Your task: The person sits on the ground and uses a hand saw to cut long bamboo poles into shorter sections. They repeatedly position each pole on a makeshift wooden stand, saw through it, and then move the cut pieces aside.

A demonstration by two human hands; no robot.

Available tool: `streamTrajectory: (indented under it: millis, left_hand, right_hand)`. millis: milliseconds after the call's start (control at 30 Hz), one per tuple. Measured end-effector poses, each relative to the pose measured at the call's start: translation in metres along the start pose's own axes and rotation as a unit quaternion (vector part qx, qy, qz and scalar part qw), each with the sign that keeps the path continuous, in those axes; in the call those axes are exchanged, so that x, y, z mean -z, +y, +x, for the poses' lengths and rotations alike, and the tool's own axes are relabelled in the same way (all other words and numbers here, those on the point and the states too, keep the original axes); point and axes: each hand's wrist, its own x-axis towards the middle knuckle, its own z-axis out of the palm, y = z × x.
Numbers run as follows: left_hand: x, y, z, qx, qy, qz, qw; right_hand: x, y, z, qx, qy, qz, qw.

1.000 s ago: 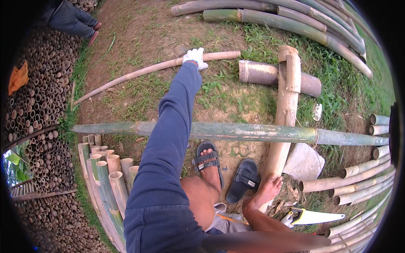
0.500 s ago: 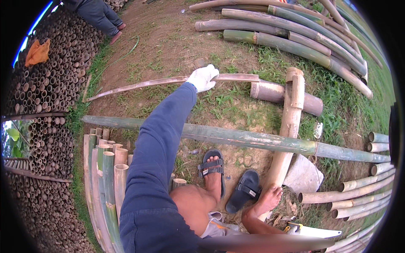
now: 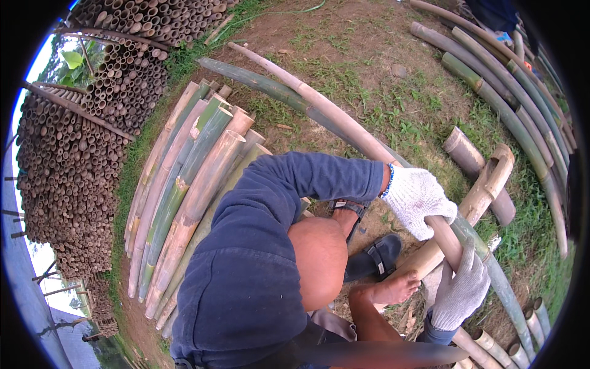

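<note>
Gripping pale, curved bamboo (image 3: 344, 124) are knit-gloved fingers (image 3: 420, 229).

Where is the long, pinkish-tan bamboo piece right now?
Head view: the piece slants from upper left to right of centre, across a green bamboo pole, in white-gloved left hand and right hand.

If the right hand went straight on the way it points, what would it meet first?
Past the pinkish bamboo length it grips, the right hand would probably meet the green bamboo pole first; they overlap in view, so any gap is unclear.
</note>
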Motion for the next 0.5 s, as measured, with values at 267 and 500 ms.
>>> streamTrajectory:
  millis: [267, 500]
  left_hand:
    - [0.047, -0.076, -0.083, 0.213, -0.059, 0.190, 0.957]
    - [0.067, -0.062, -0.109, 0.226, 0.021, 0.141, 0.964]
  right_hand:
    - [-0.020, 0.068, -0.007, 0.052, -0.072, 0.060, 0.994]
    - [-0.011, 0.080, 0.028, 0.137, -0.002, 0.128, 0.982]
